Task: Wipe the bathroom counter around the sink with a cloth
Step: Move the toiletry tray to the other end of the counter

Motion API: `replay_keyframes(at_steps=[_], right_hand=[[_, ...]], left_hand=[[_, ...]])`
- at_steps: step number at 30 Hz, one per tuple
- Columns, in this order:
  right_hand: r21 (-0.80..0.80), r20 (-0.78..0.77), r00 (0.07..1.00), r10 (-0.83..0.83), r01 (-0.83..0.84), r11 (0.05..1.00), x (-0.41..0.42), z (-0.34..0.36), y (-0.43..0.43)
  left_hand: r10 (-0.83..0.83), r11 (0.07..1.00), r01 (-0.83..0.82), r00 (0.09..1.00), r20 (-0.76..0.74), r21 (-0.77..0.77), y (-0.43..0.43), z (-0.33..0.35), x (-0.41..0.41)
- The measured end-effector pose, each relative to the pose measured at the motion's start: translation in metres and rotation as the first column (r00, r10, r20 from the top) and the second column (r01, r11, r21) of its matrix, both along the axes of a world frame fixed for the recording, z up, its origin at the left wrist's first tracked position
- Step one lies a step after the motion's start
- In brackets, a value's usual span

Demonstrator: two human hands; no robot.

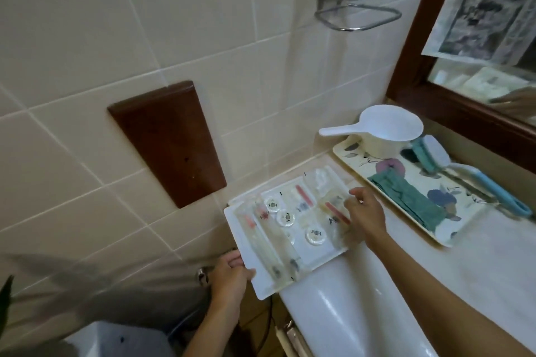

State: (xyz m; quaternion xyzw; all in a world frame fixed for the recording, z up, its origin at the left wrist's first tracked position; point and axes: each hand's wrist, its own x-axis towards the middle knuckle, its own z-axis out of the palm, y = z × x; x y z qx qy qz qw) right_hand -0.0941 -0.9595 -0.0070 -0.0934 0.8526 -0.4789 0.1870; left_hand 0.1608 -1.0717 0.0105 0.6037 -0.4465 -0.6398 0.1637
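A white tray (262, 281) of wrapped toiletries sits at the left end of the pale bathroom counter (478, 264), overhanging its edge. My left hand (229, 272) grips the tray's near-left corner. My right hand (365, 211) rests on the tray's right side, fingers curled over the wrapped packets. A folded green cloth (412, 200) lies on a flowered tray (470, 213) further right on the counter. The sink itself is out of view.
On the flowered tray stand a white scoop (388, 130) and a blue-handled brush (490, 185). A wood-framed mirror (452, 107) is behind the counter. A chrome rack (359, 6) and a brown wooden panel (168, 139) hang on the tiled wall. A white toilet (116, 339) is below left.
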Motion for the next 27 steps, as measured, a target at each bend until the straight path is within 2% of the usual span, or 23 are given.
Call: replay_keyframes(at_steps=[6,11,14,17,19,21,23,24,25,27], right_hand=[[0.049,0.039,0.999,0.007,-0.009,0.999,-0.022,0.0,-0.039],[0.029,0.041,0.999,-0.024,0.023,0.999,-0.032,-0.004,-0.057],[0.055,0.013,1.0,-0.016,0.015,0.998,-0.033,-0.004,-0.063],[0.031,0.002,1.0,-0.016,0.016,0.999,-0.033,-0.005,-0.06],[-0.007,-0.014,1.0,-0.023,0.023,1.0,-0.033,-0.004,-0.052],[-0.032,-0.103,0.994,-0.047,0.043,0.999,-0.035,-0.003,-0.036],[-0.049,-0.207,0.974,-0.093,0.084,0.995,-0.039,0.0,-0.015],[-0.029,-0.259,0.959,-0.114,0.11,0.994,-0.042,0.001,-0.005],[0.023,-0.319,0.939,-0.131,0.146,0.989,-0.047,0.002,0.006],[0.179,-0.424,0.895,-0.139,0.233,0.956,-0.059,0.006,0.029]], left_hand=[[-0.087,0.996,0.088,0.996,0.02,-0.015,-0.024,-0.01,-0.025],[-0.053,0.999,0.054,0.997,0.047,-0.004,-0.033,-0.02,-0.038],[-0.07,0.997,0.07,0.997,0.014,0.016,-0.033,-0.031,-0.04],[-0.046,0.995,0.053,0.995,0.088,-0.08,-0.026,-0.036,-0.04],[-0.004,0.972,0.046,0.984,0.179,-0.231,-0.016,-0.031,-0.043],[-0.084,0.886,0.155,0.98,0.178,-0.436,0.001,-0.02,-0.051],[-0.314,0.746,0.293,0.947,0.071,-0.598,0.021,-0.006,-0.065],[-0.469,0.657,0.388,0.882,0.052,-0.646,0.03,-0.004,-0.071],[-0.626,0.536,0.504,0.776,0.081,-0.677,0.038,-0.005,-0.079],[-0.814,0.223,0.669,0.528,0.242,-0.709,0.054,-0.018,-0.095]])
